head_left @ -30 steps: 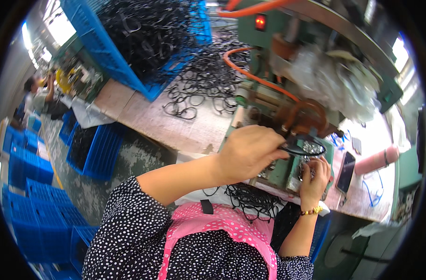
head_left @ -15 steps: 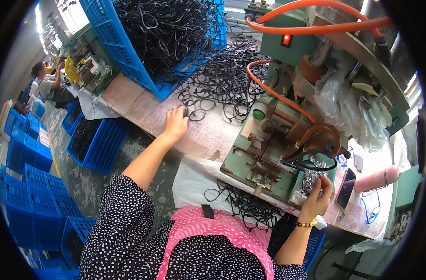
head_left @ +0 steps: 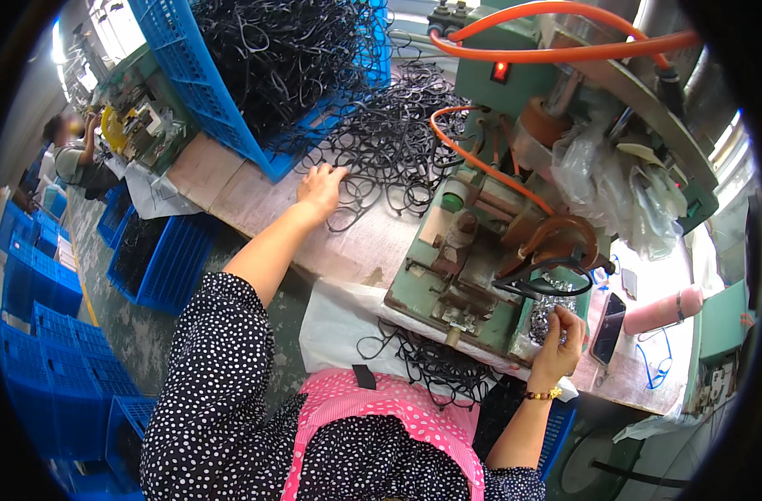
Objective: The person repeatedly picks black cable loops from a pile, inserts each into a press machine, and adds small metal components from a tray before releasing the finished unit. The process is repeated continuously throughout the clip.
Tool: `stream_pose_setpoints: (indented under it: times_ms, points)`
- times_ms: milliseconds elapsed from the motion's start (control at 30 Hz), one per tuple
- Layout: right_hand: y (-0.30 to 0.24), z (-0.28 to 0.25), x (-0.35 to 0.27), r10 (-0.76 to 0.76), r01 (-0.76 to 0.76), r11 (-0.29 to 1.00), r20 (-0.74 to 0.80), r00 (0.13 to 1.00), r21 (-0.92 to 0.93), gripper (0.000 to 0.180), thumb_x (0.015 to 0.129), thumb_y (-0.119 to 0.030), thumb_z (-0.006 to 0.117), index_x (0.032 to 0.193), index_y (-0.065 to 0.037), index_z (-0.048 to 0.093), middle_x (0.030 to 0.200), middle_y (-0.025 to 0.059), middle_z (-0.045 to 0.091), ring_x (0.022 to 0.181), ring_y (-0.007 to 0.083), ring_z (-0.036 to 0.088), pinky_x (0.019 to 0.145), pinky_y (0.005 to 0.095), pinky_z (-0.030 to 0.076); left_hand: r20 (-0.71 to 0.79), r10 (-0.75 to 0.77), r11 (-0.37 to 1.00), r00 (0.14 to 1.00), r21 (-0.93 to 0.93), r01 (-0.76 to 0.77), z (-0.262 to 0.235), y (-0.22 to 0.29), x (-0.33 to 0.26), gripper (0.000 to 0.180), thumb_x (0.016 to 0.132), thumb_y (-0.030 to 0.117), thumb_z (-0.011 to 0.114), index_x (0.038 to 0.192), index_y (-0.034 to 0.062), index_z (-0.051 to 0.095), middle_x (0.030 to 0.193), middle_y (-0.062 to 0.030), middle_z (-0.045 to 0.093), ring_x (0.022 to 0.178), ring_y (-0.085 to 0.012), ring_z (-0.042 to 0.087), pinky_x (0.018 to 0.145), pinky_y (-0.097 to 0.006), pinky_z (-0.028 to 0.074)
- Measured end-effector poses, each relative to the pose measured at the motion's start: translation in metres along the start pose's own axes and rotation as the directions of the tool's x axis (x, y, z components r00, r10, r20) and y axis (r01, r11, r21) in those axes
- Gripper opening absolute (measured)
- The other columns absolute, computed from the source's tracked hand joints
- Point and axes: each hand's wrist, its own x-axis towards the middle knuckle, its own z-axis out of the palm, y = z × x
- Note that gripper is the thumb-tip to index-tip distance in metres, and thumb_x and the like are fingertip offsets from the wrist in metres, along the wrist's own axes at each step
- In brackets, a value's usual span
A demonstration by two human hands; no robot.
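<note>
We should gently part black frames (head_left: 391, 134) beside our left hand (head_left: 319, 194); its grip and our right hand's (head_left: 562, 342) are unclear.

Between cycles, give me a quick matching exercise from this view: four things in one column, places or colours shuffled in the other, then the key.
Column 1
1. Left hand
2. Right hand
3. Crate on the bench
4. Cylinder lying on the bench

Column 2
A. Pink
B. At the small shiny parts
C. Blue
D. At the near edge of the loose black loops

Pairs: 1-D, 2-B, 3-C, 4-A
</note>
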Motion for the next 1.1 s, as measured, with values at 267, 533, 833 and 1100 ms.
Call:
stream_pose_setpoints:
  times_ms: [267, 533, 833, 1100]
  points:
    - [0.001, 0.001, -0.003, 0.102, -0.101, 0.989, -0.005, 0.995, 0.106, 0.012, 0.089, 0.004, 0.064, 0.1, 0.001, 0.066, 0.094, 0.0083, 0.064, 0.082, 0.0182, 0.06, 0.078, 0.0294, 0.049, -0.094, 0.162, 0.987, 0.982, 0.017, -0.161, -0.017, -0.025, 0.004, 0.037, 0.083, -0.001, 0.059, 0.113, 0.0201, 0.067, 0.109, -0.0081, 0.06, 0.101, -0.0289, 0.061, 0.082, -0.038, 0.052]
    - [0.005, 0.004, -0.003, 0.104, -0.096, 0.983, -0.045, 0.994, 0.153, 0.01, 0.089, 0.003, 0.065, 0.099, 0.0, 0.065, 0.088, 0.0057, 0.067, 0.079, 0.014, 0.061, 0.106, 0.041, 0.044, -0.289, -0.144, 0.59, 0.946, -0.793, -0.153, -0.055, -0.015, 0.005, 0.019, 0.09, -0.002, 0.064, 0.108, 0.0036, 0.066, 0.104, -0.0011, 0.064, 0.085, -0.0061, 0.061, 0.076, -0.022, 0.049]
    - [-0.001, -0.003, -0.001, 0.03, -0.028, 0.994, -0.018, 0.999, 0.106, 0.008, 0.09, 0.004, 0.063, 0.096, -0.001, 0.064, 0.092, 0.0087, 0.064, 0.089, 0.0204, 0.059, 0.087, 0.0333, 0.047, -0.122, -0.064, 0.076, 0.99, -0.99, -0.117, -0.093, 0.048, -0.007, 0.023, 0.094, 0.016, 0.071, 0.112, 0.0051, 0.063, 0.105, -0.0036, 0.067, 0.092, -0.0108, 0.065, 0.084, -0.025, 0.052]
    - [-0.006, -0.006, 0.001, -0.046, 0.046, 0.999, -0.012, 0.999, -0.002, 0.008, 0.089, 0.005, 0.063, 0.095, 0.0, 0.065, 0.091, 0.0093, 0.063, 0.09, 0.0232, 0.06, 0.089, 0.034, 0.047, -0.001, -0.092, -0.239, 0.996, -0.971, -0.023, -0.108, 0.068, -0.008, 0.021, 0.095, 0.02, 0.068, 0.111, 0.0074, 0.063, 0.105, -0.007, 0.069, 0.093, -0.0147, 0.07, 0.083, -0.026, 0.054]
